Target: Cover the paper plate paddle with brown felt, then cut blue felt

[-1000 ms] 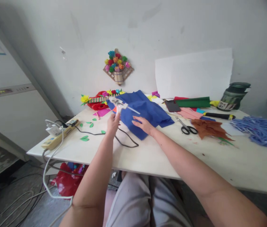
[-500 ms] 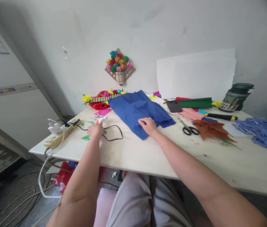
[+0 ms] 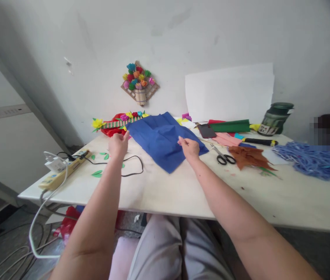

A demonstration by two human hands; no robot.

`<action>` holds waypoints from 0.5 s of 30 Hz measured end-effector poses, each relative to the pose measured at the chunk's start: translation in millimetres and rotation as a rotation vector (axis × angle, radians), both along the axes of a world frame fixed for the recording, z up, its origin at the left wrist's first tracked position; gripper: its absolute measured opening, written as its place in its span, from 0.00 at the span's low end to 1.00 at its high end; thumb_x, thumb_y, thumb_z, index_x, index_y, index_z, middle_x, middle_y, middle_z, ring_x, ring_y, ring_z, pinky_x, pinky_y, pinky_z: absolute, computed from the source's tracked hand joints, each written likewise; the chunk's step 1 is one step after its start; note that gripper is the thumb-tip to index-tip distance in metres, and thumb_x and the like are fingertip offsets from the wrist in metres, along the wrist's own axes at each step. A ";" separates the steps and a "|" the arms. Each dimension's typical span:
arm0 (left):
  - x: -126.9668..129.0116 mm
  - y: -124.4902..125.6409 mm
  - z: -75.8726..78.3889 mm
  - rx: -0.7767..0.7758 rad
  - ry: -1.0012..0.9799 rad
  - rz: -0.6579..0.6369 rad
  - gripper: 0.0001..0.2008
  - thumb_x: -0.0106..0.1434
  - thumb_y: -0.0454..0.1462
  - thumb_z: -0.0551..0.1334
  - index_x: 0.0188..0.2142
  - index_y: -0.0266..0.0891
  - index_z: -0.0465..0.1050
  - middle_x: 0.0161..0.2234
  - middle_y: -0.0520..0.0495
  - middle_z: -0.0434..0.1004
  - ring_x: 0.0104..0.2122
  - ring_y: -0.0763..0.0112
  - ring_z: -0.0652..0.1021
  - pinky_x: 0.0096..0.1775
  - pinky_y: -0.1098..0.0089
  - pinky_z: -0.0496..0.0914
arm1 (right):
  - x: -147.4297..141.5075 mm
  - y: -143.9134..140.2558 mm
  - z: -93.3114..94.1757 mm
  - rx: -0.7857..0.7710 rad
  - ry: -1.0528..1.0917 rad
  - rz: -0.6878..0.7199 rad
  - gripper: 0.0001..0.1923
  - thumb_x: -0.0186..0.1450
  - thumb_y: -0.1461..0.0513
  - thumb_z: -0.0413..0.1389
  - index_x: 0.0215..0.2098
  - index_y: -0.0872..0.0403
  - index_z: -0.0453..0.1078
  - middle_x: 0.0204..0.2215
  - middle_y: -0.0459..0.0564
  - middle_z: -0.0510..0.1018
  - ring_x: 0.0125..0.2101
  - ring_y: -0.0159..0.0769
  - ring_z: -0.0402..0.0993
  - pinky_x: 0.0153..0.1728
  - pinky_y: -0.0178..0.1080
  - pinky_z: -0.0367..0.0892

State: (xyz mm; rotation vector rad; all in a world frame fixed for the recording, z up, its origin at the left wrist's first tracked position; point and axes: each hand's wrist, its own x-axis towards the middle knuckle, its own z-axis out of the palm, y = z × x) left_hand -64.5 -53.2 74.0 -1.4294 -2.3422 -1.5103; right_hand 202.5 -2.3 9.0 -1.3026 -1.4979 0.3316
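Note:
A large blue sheet (image 3: 160,144), creased and folded over in places, lies in the middle of the table. My left hand (image 3: 118,145) is closed beside its left corner, fingertips pressed together; whether it pinches the sheet or anything else I cannot make out. Over the sheet's right part, my right hand (image 3: 190,148) is closed in a pinch, with a tiny pale spot at the fingertips too small to name. A black cord (image 3: 136,157) loops out from under my left wrist. Green paper leaves (image 3: 97,174) lie to the left of that hand.
A yellow power strip (image 3: 62,170) with a white charger stands at the left edge. Scissors (image 3: 225,159), brown crepe paper (image 3: 248,155), a phone (image 3: 206,131), a green bottle (image 3: 276,119) and blue strips (image 3: 313,159) lie right. A flower-trimmed piece (image 3: 121,123) sits behind.
My left hand has let go of the white tool on the table and risen toward the sheet's left corner. The right hand has lifted slightly off the sheet. The view has turned right.

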 end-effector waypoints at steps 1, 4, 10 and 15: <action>21.2 1.3 2.1 0.105 -0.135 -0.056 0.18 0.58 0.49 0.57 0.33 0.35 0.68 0.33 0.40 0.73 0.40 0.58 0.73 0.43 0.60 0.66 | 7.3 1.2 1.8 -0.035 0.058 -0.029 0.22 0.64 0.49 0.48 0.24 0.52 0.74 0.26 0.49 0.81 0.28 0.35 0.77 0.33 0.34 0.67; 89.0 1.4 -3.7 0.269 -0.639 -0.226 0.13 0.58 0.41 0.58 0.40 0.35 0.65 0.35 0.45 0.72 0.37 0.68 0.74 0.40 0.68 0.68 | 29.8 3.1 6.3 -0.148 0.171 -0.096 0.26 0.64 0.47 0.44 0.19 0.54 0.70 0.19 0.48 0.78 0.19 0.32 0.74 0.28 0.33 0.66; 159.9 -2.2 -37.2 0.132 -1.032 0.005 0.26 0.48 0.35 0.66 0.47 0.38 0.62 0.45 0.42 0.70 0.50 0.61 0.70 0.49 0.63 0.63 | 56.1 3.5 16.9 -0.527 -0.070 -0.002 0.23 0.61 0.51 0.49 0.17 0.57 0.69 0.16 0.51 0.75 0.17 0.33 0.72 0.26 0.35 0.65; 145.9 13.7 -54.3 0.167 -1.046 0.180 0.36 0.43 0.32 0.69 0.51 0.38 0.57 0.48 0.39 0.68 0.50 0.59 0.71 0.50 0.63 0.64 | 56.7 8.5 16.2 -0.637 -0.390 -0.107 0.37 0.54 0.36 0.48 0.34 0.61 0.75 0.25 0.61 0.78 0.37 0.49 0.76 0.37 0.43 0.65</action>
